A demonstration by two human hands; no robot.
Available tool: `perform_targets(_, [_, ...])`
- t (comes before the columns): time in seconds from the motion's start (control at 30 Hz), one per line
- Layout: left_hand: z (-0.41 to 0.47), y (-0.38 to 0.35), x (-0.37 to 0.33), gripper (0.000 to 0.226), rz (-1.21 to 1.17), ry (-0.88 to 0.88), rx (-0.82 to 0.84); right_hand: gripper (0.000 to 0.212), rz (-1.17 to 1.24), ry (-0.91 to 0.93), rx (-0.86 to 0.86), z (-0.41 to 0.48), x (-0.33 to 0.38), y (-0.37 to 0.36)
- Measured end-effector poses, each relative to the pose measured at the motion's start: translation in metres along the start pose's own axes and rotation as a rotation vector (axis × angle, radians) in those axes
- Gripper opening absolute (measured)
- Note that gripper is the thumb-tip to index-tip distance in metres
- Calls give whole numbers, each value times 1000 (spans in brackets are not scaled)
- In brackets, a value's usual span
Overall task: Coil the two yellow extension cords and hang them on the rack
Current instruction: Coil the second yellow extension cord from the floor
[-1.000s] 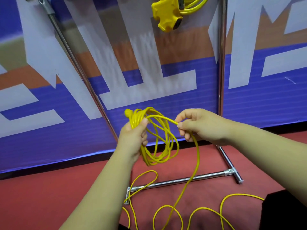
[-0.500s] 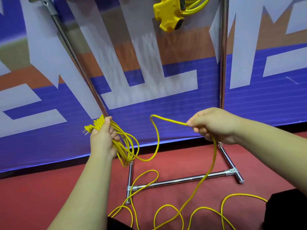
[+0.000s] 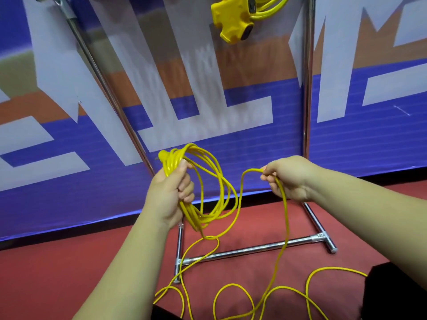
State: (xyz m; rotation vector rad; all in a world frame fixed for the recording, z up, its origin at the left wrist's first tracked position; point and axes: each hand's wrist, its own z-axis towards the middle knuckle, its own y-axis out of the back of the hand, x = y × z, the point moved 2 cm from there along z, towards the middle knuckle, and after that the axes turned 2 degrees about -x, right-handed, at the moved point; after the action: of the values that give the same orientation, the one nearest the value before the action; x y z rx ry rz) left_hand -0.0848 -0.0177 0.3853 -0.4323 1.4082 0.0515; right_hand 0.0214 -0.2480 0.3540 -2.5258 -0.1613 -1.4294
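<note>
The person stands in front of a chrome rack (image 3: 306,88), both hands raised low between its two uprights and set apart from each other. The left hand (image 3: 168,192) grips a bundle of gathered loops of a yellow extension cord (image 3: 172,161). Its fingers are curled round the strands, its thumb is pressed over them, and the top of the bundle pokes out above the fist. The loops hang down from this hand, on the near side of the rack's left upright.

The right hand (image 3: 288,179), in front of the rack's right upright, pinches a single strand of the same cord between thumb and fingertips. From the pinch one part arcs left and down to join the loops. The other part drops to the red floor (image 3: 46,273), crossing over the rack's base crossbar (image 3: 254,249). More of the cord lies in loose curves on the floor on the near side of that crossbar.

A second yellow extension cord (image 3: 233,21) hangs high on the rack between the uprights, its multi-outlet head lowest and its strands running out of the top of the view. Behind the rack stands a blue, white and orange banner wall (image 3: 369,135). A dark shape (image 3: 392,296) sits on the floor near the rack's right foot, too cut off to identify.
</note>
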Motion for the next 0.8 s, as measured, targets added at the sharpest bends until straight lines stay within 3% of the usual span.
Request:
perform_targets(0.4, [-10, -28, 25, 51, 57, 203, 139, 17, 245, 280, 95, -20, 34, 6])
perform_targets(0.63, [-15, -46, 38, 71, 41, 312, 163, 18, 150, 342, 144, -24, 35, -2])
perform_targets(0.8, [-13, -52, 45, 80, -5, 362, 134, 17, -97, 436, 174, -33, 30, -12])
